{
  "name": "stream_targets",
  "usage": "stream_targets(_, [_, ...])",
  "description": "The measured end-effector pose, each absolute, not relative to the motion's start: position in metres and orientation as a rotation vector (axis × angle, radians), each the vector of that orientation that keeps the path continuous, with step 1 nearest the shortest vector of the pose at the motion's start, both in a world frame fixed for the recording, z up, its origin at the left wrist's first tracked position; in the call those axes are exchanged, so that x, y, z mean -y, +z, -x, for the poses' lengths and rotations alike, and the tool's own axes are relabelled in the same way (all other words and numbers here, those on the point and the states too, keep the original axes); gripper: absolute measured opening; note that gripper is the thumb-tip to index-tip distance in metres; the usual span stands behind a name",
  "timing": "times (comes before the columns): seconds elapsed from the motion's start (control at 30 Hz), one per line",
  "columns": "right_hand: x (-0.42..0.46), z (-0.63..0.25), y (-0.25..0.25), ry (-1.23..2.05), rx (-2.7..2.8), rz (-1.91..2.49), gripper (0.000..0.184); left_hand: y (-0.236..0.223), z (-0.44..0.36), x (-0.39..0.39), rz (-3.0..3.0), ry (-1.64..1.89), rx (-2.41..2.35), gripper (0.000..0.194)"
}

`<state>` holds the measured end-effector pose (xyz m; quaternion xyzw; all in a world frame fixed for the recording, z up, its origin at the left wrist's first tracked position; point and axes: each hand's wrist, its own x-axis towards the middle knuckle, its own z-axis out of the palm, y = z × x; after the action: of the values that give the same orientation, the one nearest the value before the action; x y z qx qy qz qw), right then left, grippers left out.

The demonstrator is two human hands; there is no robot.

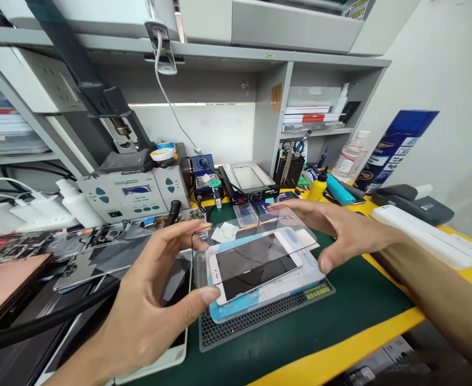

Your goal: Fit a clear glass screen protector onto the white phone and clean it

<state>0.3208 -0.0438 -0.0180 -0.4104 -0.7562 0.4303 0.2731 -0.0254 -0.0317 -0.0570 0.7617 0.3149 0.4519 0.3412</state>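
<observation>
A clear glass sheet [274,221] with a thin dark edge is held tilted between my two hands. My left hand [151,289] has its fingers at the sheet's left edge, and its thumb is beside the lower left corner of a white phone [242,284]. At the back right edge of the sheet, the fingers of my right hand [336,225] touch it, while the thumb hangs apart at the right. Part of the phone shows through the glass. It lies face up on a blue and white flat pack [300,280], above a grey honeycomb mat [236,332].
Opened devices [10,284] and a black hose [51,321] crowd the left. Behind stand a hot-air station [135,195], a black flat-topped heater unit [256,194] and a tool holder [290,166]. Yellow [317,187] and clear bottles [351,155] are at the back right.
</observation>
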Motion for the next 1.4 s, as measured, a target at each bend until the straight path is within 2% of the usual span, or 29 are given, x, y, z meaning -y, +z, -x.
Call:
stream_targets(0.37, [0.048, -0.319, -0.008, 0.99, 1.999, 1.227, 0.08, -0.067, 0.03, 0.038, -2.001, 1.107, -0.894, 0.064])
stream_targets(0.83, [0.05, -0.321, -0.014, 0.844, 2.078, 1.255, 0.078, -0.078, 0.03, 0.046, -2.057, 1.077, -0.946, 0.072])
stream_targets(1.13, [0.049, -0.326, -0.015, 0.71, 2.22, 1.333, 0.08, -0.064, 0.034, 0.04, -2.419, 0.876, -1.04, 0.081])
stream_targets(1.4, [0.049, -0.326, -0.014, 0.664, 2.298, 1.42, 0.082, -0.054, 0.032, 0.041, -2.609, 0.863, -0.997, 0.074])
